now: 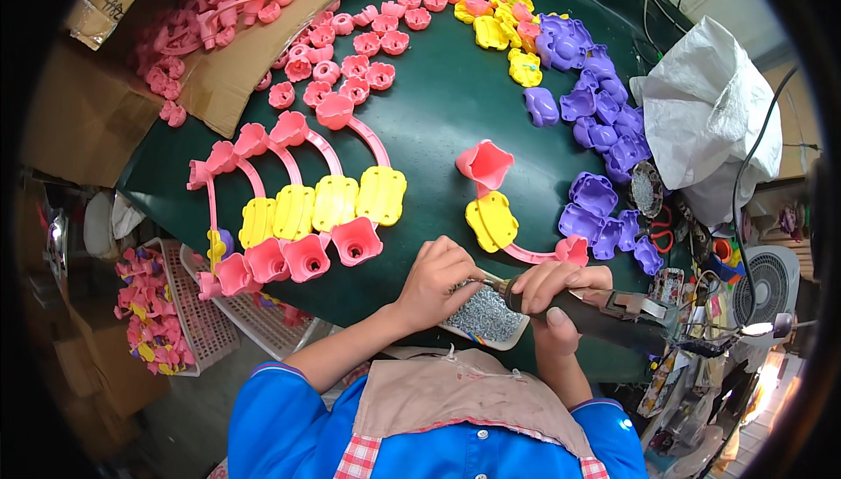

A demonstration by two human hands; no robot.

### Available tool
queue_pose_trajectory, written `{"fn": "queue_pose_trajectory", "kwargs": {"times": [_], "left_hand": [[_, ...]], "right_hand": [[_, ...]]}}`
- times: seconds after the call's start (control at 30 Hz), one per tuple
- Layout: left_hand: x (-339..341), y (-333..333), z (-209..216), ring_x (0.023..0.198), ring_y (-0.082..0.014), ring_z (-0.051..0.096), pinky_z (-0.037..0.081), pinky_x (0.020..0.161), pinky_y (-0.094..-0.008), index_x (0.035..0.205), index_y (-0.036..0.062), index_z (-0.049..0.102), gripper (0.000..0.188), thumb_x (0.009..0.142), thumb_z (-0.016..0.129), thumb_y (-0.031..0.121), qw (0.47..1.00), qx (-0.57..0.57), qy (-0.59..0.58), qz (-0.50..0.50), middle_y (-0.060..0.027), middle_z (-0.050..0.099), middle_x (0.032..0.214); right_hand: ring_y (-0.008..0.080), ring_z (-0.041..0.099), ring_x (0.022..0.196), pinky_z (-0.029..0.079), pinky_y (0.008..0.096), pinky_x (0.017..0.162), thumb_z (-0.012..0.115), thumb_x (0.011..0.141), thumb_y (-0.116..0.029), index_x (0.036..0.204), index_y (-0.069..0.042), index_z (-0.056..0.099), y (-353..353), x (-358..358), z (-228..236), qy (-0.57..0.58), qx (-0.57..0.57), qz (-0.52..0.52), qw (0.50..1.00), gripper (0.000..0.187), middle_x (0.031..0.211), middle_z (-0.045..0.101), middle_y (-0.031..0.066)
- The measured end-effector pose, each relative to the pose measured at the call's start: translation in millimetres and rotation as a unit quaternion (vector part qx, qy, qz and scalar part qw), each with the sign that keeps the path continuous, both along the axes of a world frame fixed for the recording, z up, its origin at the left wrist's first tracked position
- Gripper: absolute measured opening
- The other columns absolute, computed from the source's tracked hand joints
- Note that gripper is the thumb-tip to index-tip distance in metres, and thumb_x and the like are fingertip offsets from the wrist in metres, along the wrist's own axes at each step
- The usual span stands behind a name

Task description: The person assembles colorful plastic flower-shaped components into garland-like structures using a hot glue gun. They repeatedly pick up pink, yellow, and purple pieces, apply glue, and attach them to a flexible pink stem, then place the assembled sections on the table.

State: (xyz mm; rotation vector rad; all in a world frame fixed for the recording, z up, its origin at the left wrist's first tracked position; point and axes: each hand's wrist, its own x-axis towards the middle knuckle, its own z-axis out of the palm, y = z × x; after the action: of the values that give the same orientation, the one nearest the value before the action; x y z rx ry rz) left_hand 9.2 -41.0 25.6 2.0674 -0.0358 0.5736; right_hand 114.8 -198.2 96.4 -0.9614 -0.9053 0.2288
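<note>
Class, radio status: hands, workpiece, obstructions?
Right hand gripping dark tool; left hand at its tip. Pink-and-yellow assembly just beyond. Metal bits beneath; nothing clearly blocking.

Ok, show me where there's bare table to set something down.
Free: the green table between the row of pink-and-yellow assemblies and the lone assembly, and up between pink cups and purple pieces. Crowded: far edge and right side.
</note>
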Motion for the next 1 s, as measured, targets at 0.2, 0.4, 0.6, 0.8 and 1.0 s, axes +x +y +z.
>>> {"fn": "queue_pose_trajectory", "kwargs": {"times": [0.2,0.4,0.6,0.8,1.0], "left_hand": [[6,-7,5,0.077,-0.0259,0.059,0.047,0.069,-0.0385,0.083,0.004,0.069,0.018,0.072,0.082,0.002,0.999,-0.027,-0.042,0.006,-0.0058,0.062,0.08],[11,-2,-1,0.076,-0.0244,0.06,0.049,0.069,-0.0354,0.086,0.0022,0.073,0.015,0.074,0.082,0.001,0.999,-0.032,-0.025,0.036,-0.0069,0.066,0.08],[15,-2,0,0.075,-0.0241,0.06,0.048,0.068,-0.0354,0.086,0.0025,0.074,0.016,0.073,0.084,0.002,0.998,-0.042,-0.039,-0.01,-0.0065,0.065,0.079],[19,-1,13,0.062,-0.0115,0.052,0.041,0.054,-0.0278,0.104,0.0008,0.057,0.046,0.074,0.09,0.012,0.988,-0.121,0.08,0.058,-0.0048,0.056,0.081],[69,23,-30,0.077,-0.0205,0.069,0.053,0.065,-0.0339,0.116,-0.0033,0.06,0.047,0.095,0.072,0.036,0.976,-0.126,0.145,0.104,-0.0174,0.069,0.092]], "right_hand": [[0.0227,0.063,0.067,0.059,0.0421,0.071,0.066,0.093,-0.006,0.122,-0.006,0.042,1,1,-4,-0.04,-0.021,-0.016,0.999,0.038,0.077,0.063,0.0117],[0.0222,0.063,0.066,0.057,0.0422,0.072,0.071,0.091,-0.009,0.121,-0.006,0.044,-2,4,3,-0.015,0.018,-0.05,0.998,0.04,0.076,0.062,0.0102],[0.022,0.062,0.065,0.057,0.0407,0.07,0.069,0.093,-0.013,0.12,-0.006,0.041,0,3,5,0.024,0.001,-0.062,0.998,0.039,0.074,0.061,0.0099],[0.0227,0.064,0.07,0.058,0.0434,0.077,0.064,0.09,-0.001,0.127,-0.007,0.042,2,15,-2,-0.068,-0.02,-0.052,0.996,0.043,0.079,0.064,0.011],[0.0201,0.06,0.062,0.057,0.0402,0.068,0.067,0.089,-0.011,0.119,-0.007,0.044,18,19,-26,-0.089,-0.011,-0.124,0.988,0.038,0.072,0.061,0.0095]]}}
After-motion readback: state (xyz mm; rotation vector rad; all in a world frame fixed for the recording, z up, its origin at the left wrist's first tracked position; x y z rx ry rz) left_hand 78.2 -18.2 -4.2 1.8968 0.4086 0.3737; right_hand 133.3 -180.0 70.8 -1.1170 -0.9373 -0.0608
